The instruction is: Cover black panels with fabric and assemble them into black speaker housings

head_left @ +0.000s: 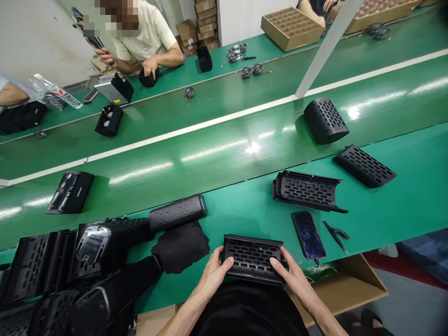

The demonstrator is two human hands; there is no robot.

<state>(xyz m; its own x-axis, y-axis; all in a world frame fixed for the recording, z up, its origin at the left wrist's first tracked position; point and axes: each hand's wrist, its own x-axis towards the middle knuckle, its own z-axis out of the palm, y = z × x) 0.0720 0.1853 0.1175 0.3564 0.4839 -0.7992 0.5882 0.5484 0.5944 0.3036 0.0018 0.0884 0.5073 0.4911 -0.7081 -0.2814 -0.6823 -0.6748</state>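
A black slotted speaker shell lies lengthwise at the table's near edge, its concave side facing up. My left hand grips its left end, thumb over the edge. At the opposite end my right hand holds it the same way. Left of the shell is a stack of black cloth-like sheets, with a black rounded speaker casing just behind. To the right are a phone and a pair of black-handled nippers.
Slotted shells and another panel lie at the right. Many black casings are heaped at left. A green conveyor carries a casing and a slotted housing. Across it, a person handles a black part. A cardboard box stands below.
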